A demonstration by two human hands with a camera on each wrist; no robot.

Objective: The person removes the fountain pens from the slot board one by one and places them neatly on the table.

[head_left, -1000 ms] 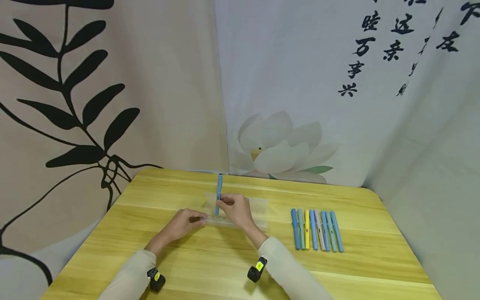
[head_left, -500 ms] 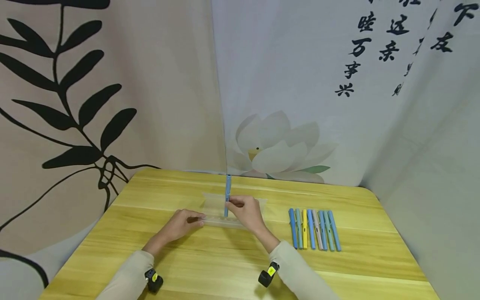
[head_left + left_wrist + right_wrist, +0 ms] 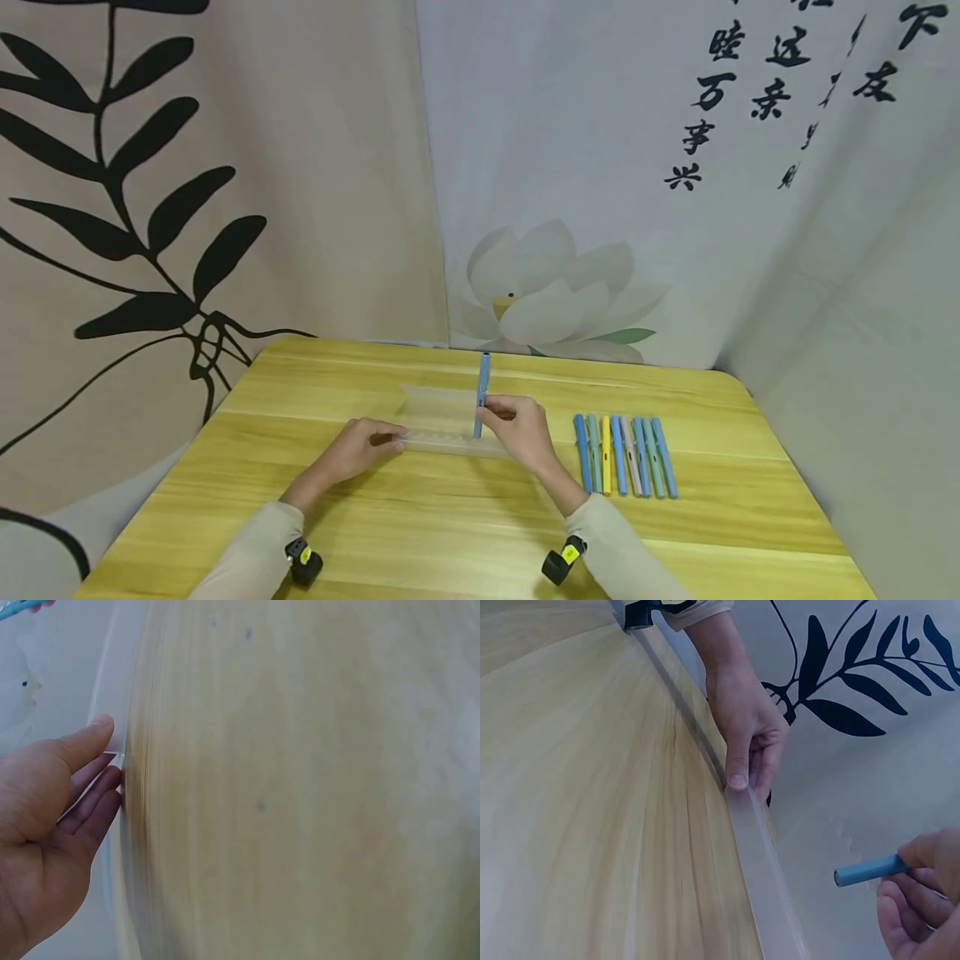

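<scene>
My right hand (image 3: 525, 429) pinches a blue pen (image 3: 483, 377) between thumb and fingers, holding it nearly upright over the right part of a translucent plastic case (image 3: 450, 447). In the right wrist view, the lower end of the pen (image 3: 866, 871) points at the case and stands apart from its front strip (image 3: 761, 877). The case's clear flap (image 3: 438, 408) lies spread out behind a notched front section. At the left end of the case, my left hand (image 3: 358, 452) grips the corner. The left wrist view shows its thumb (image 3: 88, 742) on top and fingers below.
To the right, several capped pens lie side by side on the wooden table (image 3: 420, 533), among them a yellow pen (image 3: 606, 454) and a grey pen (image 3: 634, 458). A printed curtain (image 3: 352, 208) hangs behind the table's far edge.
My right hand has moved to the right along the case, carrying the upright blue pen with it. The left hand keeps its grip on the case's left end.
</scene>
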